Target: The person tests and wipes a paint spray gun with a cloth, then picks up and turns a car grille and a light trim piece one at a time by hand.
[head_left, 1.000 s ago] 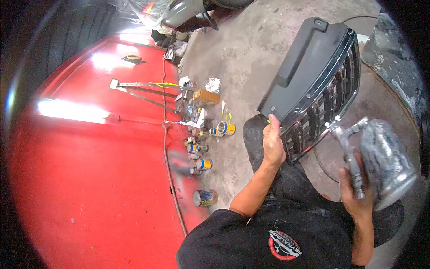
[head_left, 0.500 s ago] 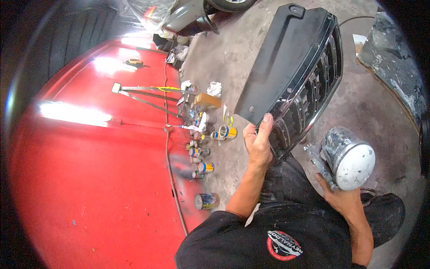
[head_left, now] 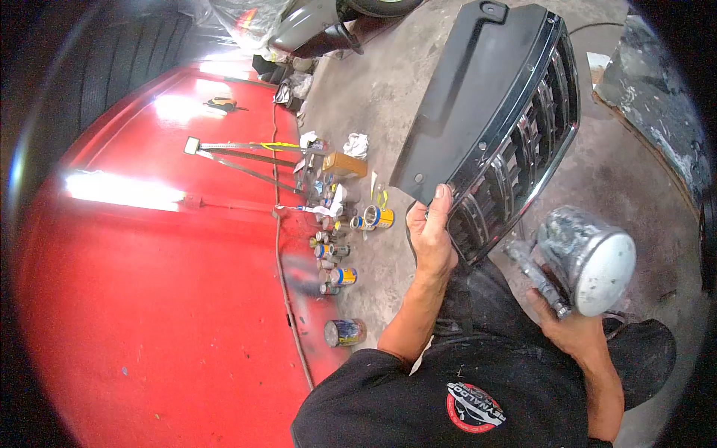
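Observation:
My left hand (head_left: 433,237) grips the lower end of a black car grille (head_left: 515,145), thumb on its near face and fingers behind. The grille is held up at a slant, its slatted side with shiny trim turned to the right. In my right hand (head_left: 571,328) is a paint spray gun (head_left: 539,280) with a large paint-spattered cup (head_left: 586,257) and pale round lid on top. The fingers of that hand are mostly hidden behind the gun. The gun's front end points toward the grille's lower part, apart from it.
Several paint cans (head_left: 345,277) and a cardboard box (head_left: 345,164) stand on the concrete floor by a red panel (head_left: 172,299). A hose (head_left: 287,313) runs along the panel. A paint-stained board (head_left: 657,104) lies at the right; a car part (head_left: 314,30) is at the top.
The grille has turned slightly, showing more of its slatted side. The spray gun has tilted and shifted a little to the right. My left hand keeps its hold.

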{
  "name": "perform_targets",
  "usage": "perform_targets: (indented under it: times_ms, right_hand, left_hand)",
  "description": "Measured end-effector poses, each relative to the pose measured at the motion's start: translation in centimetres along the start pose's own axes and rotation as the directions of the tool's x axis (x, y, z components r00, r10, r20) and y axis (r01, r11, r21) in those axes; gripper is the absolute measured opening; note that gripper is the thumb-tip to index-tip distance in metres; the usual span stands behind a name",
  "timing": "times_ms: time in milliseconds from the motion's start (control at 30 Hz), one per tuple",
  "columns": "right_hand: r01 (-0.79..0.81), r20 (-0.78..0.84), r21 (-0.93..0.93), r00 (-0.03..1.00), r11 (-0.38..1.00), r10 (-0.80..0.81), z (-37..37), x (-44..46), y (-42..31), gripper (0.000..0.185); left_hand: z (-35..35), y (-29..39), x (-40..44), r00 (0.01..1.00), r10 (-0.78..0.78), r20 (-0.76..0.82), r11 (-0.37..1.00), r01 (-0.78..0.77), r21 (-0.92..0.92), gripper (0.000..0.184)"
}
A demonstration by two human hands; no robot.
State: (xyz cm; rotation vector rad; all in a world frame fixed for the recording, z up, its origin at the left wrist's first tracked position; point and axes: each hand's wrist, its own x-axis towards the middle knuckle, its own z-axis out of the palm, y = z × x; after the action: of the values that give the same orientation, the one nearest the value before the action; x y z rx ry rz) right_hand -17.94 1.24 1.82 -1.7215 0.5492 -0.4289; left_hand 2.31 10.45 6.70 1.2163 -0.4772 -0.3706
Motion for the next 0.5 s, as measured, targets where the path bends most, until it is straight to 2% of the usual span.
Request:
perform_targets:
  times_ms: [67,200,267,367,433,500]
  right_hand:
    - [-0.025,0.122,-0.088,0.992,0.996,0.036,-0.34,0.18,-0.89,0.051]
    - [0.018,0.1,-0.054,0.995,0.998,-0.013,-0.34,0.15,-0.71,0.049]
    - [0.017,0.012,-0.024,1.0,1.0,-0.016,-0.15,0.14,-0.07,0.049]
    - [-0.008,-0.017,-0.014,1.0,1.0,0.007,-0.29,0.34,-0.03,0.046]
    - [-0.059,0.007,0.018,0.998,0.998,0.059,-0.4,0.22,-0.31,0.045]
    - [-0.043,0.048,0.002,0.998,0.999,0.043,-0.37,0.16,-0.21,0.045]
  left_hand:
    - [-0.02,0.07,-0.07,1.0,0.01,0.0,1.0,-0.01,-0.008,0.016]
    - [0.04,0.29,-0.27,0.999,0.031,-0.011,0.999,-0.031,-0.026,0.015]
    - [-0.2,0.38,-0.37,1.0,0.014,-0.025,0.999,-0.016,-0.051,0.015]
    - [-0.64,0.42,-0.33,1.0,0.007,-0.009,0.994,-0.008,-0.108,0.015]
    - [-0.87,0.55,-0.32,0.999,0.036,0.006,0.992,-0.035,-0.118,0.017]
    - [-0.73,0.75,-0.41,0.998,0.054,0.017,0.991,-0.051,-0.126,0.019]
